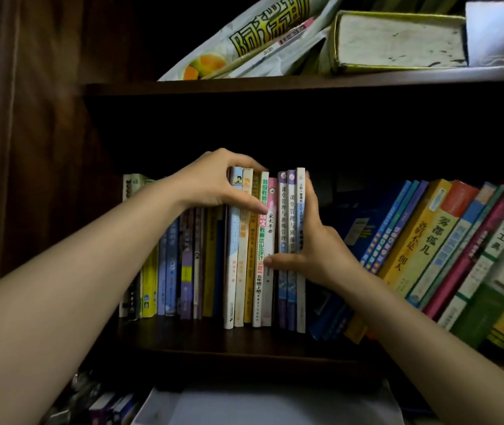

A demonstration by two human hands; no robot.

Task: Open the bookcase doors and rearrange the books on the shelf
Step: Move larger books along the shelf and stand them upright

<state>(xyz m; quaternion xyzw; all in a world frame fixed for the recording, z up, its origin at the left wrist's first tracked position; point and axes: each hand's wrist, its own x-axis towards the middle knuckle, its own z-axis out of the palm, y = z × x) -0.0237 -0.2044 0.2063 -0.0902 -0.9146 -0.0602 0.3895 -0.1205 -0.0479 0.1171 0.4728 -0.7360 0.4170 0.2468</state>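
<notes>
A row of upright books [263,250] stands in the middle of the dark wooden shelf [214,342]. My left hand [214,182] grips the tops of several white and yellow books, fingers curled over their upper edges and thumb across the spines. My right hand [315,250] holds the three purple and white books [290,210] at the right end of the row, fingers flat along their right side and thumb pressed across the spines. Further books [171,262] stand at the left behind my left forearm.
Books [447,240] lean to the right on the shelf's right half. The upper shelf [275,84] carries a thick yellow-edged book [398,41] lying flat and slanted magazines [244,41]. A wooden panel [30,133] rises at the left. A white surface [275,406] lies below.
</notes>
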